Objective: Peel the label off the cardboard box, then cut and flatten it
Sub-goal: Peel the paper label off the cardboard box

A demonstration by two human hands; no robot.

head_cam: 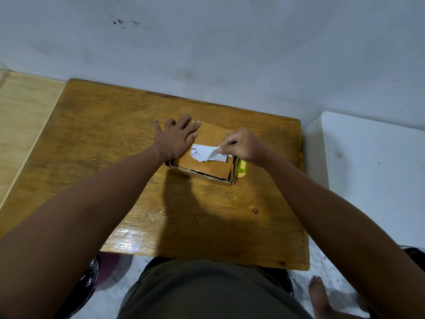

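Note:
A small brown cardboard box (207, 165) lies on the wooden table (115, 146), a little right of its middle. My left hand (177, 138) presses flat on the box's far left corner, fingers spread. A white paper label (203, 151) sits on the box top; its right part is lifted and curled. My right hand (241, 146) pinches that lifted edge between thumb and fingers. A yellow-green utility knife (242, 169) lies against the box's right side, partly hidden under my right wrist.
A white block or appliance (368, 176) stands right of the table. A pale wooden surface (23, 116) adjoins the table on the left. The wall (207, 54) runs right behind the table. A bare foot (318, 293) rests on the floor below.

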